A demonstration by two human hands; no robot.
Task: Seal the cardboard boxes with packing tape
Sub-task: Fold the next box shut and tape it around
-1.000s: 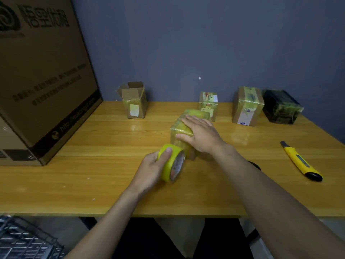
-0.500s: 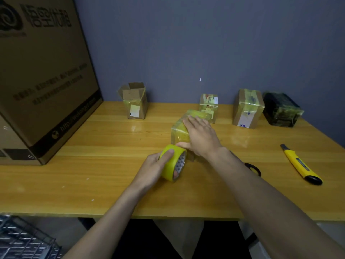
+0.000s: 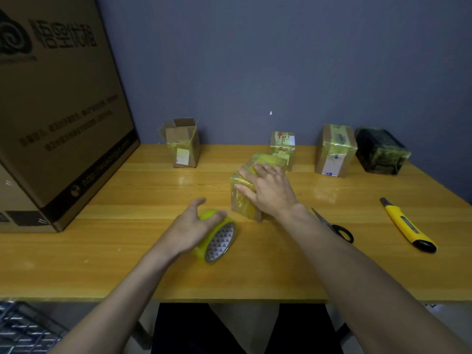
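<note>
Small taped box [image 3: 245, 200] near the middle of the wooden table [image 3: 127, 251], wrapped in glossy yellowish tape, tilted with one corner toward the camera. Right hand [image 3: 268, 190] laid over its top and near face, fingers spread and fairly straight, thumb along the left edge, pressing rather than curling round. Just beside the box, to the left and nearer the table's front edge: yellow tape roll [image 3: 217, 236], standing on its rim, patterned core facing right and toward the camera. Left hand [image 3: 190, 228] resting on the roll's left side, thumb over the top of the rim, fingers loose and apart (the index lifted clear, pointing away), not clamped round it. Whether a strip runs from roll to box: cannot tell.

Right of the box, partly hidden behind the right forearm: scissors [image 3: 337, 228] with black handles, flat on the table. Farther right, a yellow utility knife [image 3: 406, 226], black at its near end. Along the back edge by the blue-grey wall: an open-topped box [image 3: 182, 143] with flaps up at the left, then a small taped box with labels [image 3: 282, 146], a taller taped box [image 3: 334, 150], and a dark wrapped box [image 3: 380, 150] at far right. Large brown carton [image 3: 58, 111] with printed lettering leaning at the table's left end. Wire basket [image 3: 23, 330] below the table's front edge, bottom left.
</note>
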